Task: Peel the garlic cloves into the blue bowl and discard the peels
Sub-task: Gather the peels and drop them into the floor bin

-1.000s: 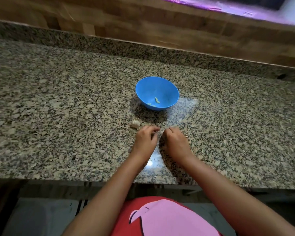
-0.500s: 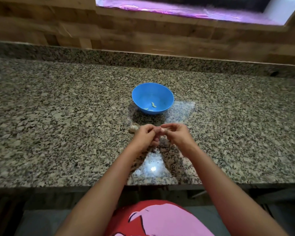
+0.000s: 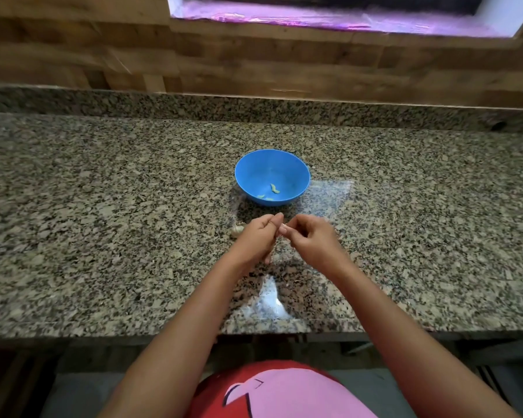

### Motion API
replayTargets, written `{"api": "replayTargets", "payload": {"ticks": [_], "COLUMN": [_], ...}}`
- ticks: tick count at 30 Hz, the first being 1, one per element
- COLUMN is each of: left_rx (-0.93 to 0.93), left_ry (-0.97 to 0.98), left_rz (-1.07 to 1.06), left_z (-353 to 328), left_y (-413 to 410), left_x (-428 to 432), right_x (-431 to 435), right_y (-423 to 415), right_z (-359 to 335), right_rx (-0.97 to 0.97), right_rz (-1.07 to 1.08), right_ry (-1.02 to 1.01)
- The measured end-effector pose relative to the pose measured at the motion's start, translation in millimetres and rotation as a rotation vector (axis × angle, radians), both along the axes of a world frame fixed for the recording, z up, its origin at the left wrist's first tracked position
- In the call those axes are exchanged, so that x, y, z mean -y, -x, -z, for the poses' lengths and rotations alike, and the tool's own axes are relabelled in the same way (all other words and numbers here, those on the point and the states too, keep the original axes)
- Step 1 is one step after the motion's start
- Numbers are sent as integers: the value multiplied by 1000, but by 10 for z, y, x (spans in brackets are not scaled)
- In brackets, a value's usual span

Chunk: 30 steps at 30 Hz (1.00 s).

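The blue bowl (image 3: 272, 176) stands on the granite counter (image 3: 103, 221), with a few small pale pieces (image 3: 274, 189) at its bottom. Just in front of it my two hands meet above the counter. My left hand (image 3: 258, 238) and my right hand (image 3: 310, 241) both pinch a small pale garlic clove (image 3: 283, 229) between their fingertips. Most of the clove is hidden by the fingers. A garlic piece with papery skin (image 3: 237, 230) lies on the counter, partly behind my left hand.
A low granite ledge (image 3: 254, 108) and a wooden wall (image 3: 254, 61) close the back of the counter. A window sill with purple light (image 3: 329, 22) is above. The counter's front edge (image 3: 103, 336) runs near my body.
Both hands have lifted off the counter and now pinch the clove between them, a little higher and closer to the bowl. The view has tilted upward.
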<state>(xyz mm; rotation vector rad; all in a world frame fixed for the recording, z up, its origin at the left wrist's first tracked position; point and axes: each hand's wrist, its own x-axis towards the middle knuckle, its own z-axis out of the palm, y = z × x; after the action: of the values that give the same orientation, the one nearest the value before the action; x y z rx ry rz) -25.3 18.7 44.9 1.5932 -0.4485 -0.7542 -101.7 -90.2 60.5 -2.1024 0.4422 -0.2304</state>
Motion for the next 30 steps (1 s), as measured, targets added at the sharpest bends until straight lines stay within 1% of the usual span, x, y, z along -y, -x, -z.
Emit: {"api": "replayTargets", "payload": {"ticks": [1,2,3,4,5,7,8,9,10,11,13,14,15,16,17,18,20,21,22,24,30], "left_rx": [-34,-41,-19,22,63,104,116,130,141,141,97,55,19,-6,-12,5,100,156,212,296,468], "left_ry": [-11,-19,-20,-11,6,50,58,48,18,-25,-129,-178,-211,-226,-224,-217,-213,-215,-215,-223,-186], "left_rz": [-3,-10,-23,-33,-41,-47,-51,-60,-73,-84,-68,-46,-32,-35,-56,-86,-125,-141,-157,-168,-217], "left_z": [2,0,4,1,-2,-6,3,23,42,67,92,92,83,73,60,61,86,94,96,96,130], "left_y": [-3,2,5,12,20,36,39,39,33,18,-19,-37,-44,-41,-21,-1,46,58,58,39,75], "left_x": [6,7,11,13,15,15,14,16,16,18,23,27,31,40,49,60,79,83,80,71,116], "right_x": [-22,-45,-54,-54,-54,-85,-93,-91,-88,-79,-30,-7,0,-15,-31,-39,-77,-81,-76,-66,-81], "right_y": [0,3,-2,-11,-25,-47,-56,-66,-66,-54,-16,-8,-12,-18,-32,-49,-48,-39,-34,-28,-38], "right_z": [9,12,28,32,29,-9,-18,-13,-1,25,116,159,201,235,238,214,165,153,165,185,150], "right_rx": [21,43,50,38,15,-46,-75,-91,-82,-57,3,40,72,84,52,-5,-123,-148,-148,-124,-11], "right_rz": [-3,-3,10,36,73,125,149,156,136,95,12,-32,-64,-67,-42,16,102,98,83,85,204], "right_ry": [132,203,184,39,-220,-814,-974,-999,-883,-629,51,296,443,490,414,185,-386,-537,-599,-662,-828]}}
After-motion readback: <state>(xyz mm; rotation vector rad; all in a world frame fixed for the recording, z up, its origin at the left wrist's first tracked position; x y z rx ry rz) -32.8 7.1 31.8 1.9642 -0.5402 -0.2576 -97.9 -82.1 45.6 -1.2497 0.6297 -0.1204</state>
